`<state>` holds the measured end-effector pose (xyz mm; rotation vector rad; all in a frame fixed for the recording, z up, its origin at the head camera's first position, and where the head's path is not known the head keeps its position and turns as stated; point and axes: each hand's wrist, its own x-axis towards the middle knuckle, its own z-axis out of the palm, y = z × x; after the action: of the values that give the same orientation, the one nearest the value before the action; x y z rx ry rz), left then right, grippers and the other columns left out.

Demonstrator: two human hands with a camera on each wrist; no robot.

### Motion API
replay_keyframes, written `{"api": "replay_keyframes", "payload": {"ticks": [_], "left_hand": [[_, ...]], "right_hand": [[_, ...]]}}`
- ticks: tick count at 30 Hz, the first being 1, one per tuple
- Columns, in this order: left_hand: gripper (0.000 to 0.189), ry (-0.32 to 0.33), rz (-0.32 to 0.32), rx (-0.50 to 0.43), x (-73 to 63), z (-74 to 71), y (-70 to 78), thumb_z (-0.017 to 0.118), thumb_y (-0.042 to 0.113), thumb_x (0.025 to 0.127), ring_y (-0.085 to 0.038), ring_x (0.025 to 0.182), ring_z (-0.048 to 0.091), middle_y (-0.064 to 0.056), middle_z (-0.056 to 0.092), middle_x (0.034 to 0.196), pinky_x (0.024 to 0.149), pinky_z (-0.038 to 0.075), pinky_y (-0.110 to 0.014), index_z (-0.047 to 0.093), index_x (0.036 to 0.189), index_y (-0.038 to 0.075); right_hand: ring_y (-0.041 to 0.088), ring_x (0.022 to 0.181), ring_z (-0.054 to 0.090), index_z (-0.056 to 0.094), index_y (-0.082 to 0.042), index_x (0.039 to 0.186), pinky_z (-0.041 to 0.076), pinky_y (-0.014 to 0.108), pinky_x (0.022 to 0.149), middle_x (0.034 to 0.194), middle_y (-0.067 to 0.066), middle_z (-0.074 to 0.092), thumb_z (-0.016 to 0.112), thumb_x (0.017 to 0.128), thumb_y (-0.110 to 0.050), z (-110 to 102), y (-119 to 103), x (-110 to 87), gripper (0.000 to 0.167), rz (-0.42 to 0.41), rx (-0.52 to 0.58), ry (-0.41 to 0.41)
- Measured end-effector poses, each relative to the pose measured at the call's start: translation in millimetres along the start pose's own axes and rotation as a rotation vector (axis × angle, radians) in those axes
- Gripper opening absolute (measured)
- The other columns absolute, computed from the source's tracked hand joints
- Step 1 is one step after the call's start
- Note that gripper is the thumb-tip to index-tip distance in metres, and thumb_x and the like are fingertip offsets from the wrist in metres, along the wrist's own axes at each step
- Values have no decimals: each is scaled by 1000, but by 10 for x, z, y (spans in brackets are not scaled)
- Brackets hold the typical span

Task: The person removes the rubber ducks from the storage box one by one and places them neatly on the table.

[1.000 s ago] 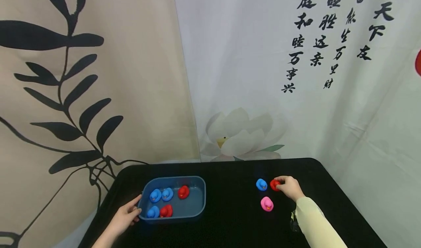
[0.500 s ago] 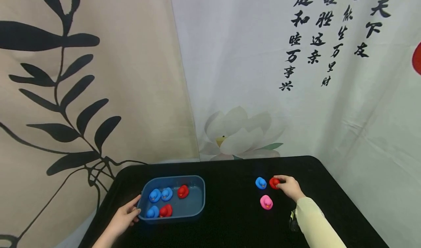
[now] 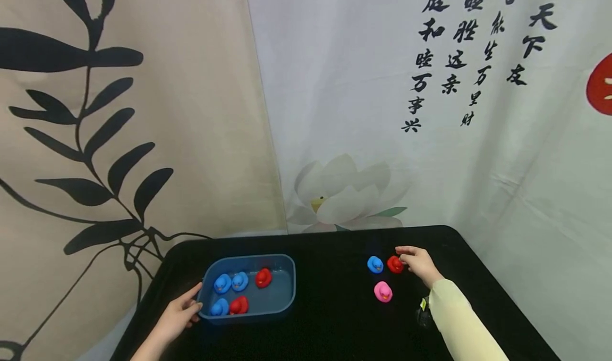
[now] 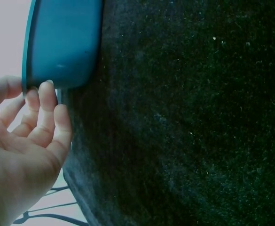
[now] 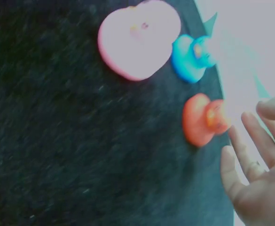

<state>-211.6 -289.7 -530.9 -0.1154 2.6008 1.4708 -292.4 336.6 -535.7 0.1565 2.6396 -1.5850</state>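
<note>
Both hands are on or over the table (image 3: 334,286), well apart. Left hand (image 3: 179,313) pinches the rim of the tray (image 3: 277,300) at the end beside it, just as it did a second ago. Right hand (image 3: 418,264), reaching out of a pale sleeve (image 3: 459,318), has its fingers spread and loosely bent, with nothing between them.

That right hand is where the change lies. A second ago its thumb and fingers were about the red duck (image 3: 394,265); now they are raised a little, toward the far side, and the duck sits on the table just by the fingertips. Whether one of them touches it I cannot tell. For the work in hand, I take this to mean the duck has been let go: its place by its neighbours looks the same as before, and it is not in the tray.

Below the right wrist is a small dark item (image 3: 423,317), too unclear to name. Just right of the left hand, inside the tray, lie three blue ducks (image 3: 222,283) and two red ducks (image 3: 263,277), unchanged. Nearer the body than the right fingertips, and left of them, is the pink duck (image 3: 383,292); farther out, just left of the red one, sits the blue duck (image 3: 375,265). Beyond both hands hangs a printed cloth (image 3: 334,84)
</note>
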Motion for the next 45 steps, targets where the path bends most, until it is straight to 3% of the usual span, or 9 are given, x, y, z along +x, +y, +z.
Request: {"api": "replay_keyframes", "payload": {"ticks": [6, 11, 15, 23, 29, 37, 45], "left_hand": [[58, 4, 9, 2, -10, 17, -4, 55, 7, 92, -24, 73, 60, -9, 58, 81, 64, 52, -35, 34, 145, -7], [58, 13, 3, 12, -10, 18, 6, 55, 7, 92, -24, 73, 60, -9, 58, 82, 65, 52, -37, 34, 144, -7], [58, 14, 6, 15, 3, 27, 1, 55, 7, 92, -24, 73, 60, -9, 58, 81, 64, 52, -37, 34, 145, -7], [58, 25, 9, 10, 24, 16, -14, 55, 8, 92, -24, 72, 60, -9, 58, 81, 64, 52, -36, 34, 144, -7], [58, 25, 7, -2, 30, 20, -42, 55, 7, 91, -24, 71, 60, -9, 58, 80, 64, 52, -36, 35, 144, -7], [58, 44, -6, -3, 21, 10, -47, 56, 7, 91, -24, 70, 60, -9, 57, 79, 62, 52, -35, 36, 144, -6], [57, 56, -10, -9, 9, 44, -31, 56, 7, 91, -23, 69, 59, -9, 57, 78, 61, 51, -35, 38, 144, -5]], "right_hand": [[38, 104, 60, 59, 5, 126, 50, 50, 86, 122, 24, 61, 57, 95, -13, 86, -322, 65, 36, -80, 16, -23], [30, 96, 62, 62, 3, 123, 53, 38, 76, 114, 18, 66, 64, 93, -17, 259, -627, 139, 37, -152, 20, -54], [23, 91, 61, 63, 0, 122, 51, 36, 72, 112, 16, 67, 66, 91, -17, 490, -852, 176, 35, -188, 24, -88], [25, 104, 62, 66, -5, 120, 52, 44, 85, 117, 14, 65, 70, 88, -16, 1058, -1263, 226, 35, -244, -10, -203], [24, 103, 62, 66, -3, 119, 52, 41, 87, 114, 15, 66, 72, 86, -14, 1377, -1500, 243, 36, -315, -3, -293], [19, 92, 65, 67, -3, 117, 54, 35, 75, 111, 17, 67, 72, 86, -13, 1798, -1757, 226, 33, -340, -24, -374], [16, 85, 66, 68, -3, 114, 56, 37, 74, 106, 15, 69, 75, 84, -13, 2199, -1835, 200, 32, -300, -9, -410]]}}
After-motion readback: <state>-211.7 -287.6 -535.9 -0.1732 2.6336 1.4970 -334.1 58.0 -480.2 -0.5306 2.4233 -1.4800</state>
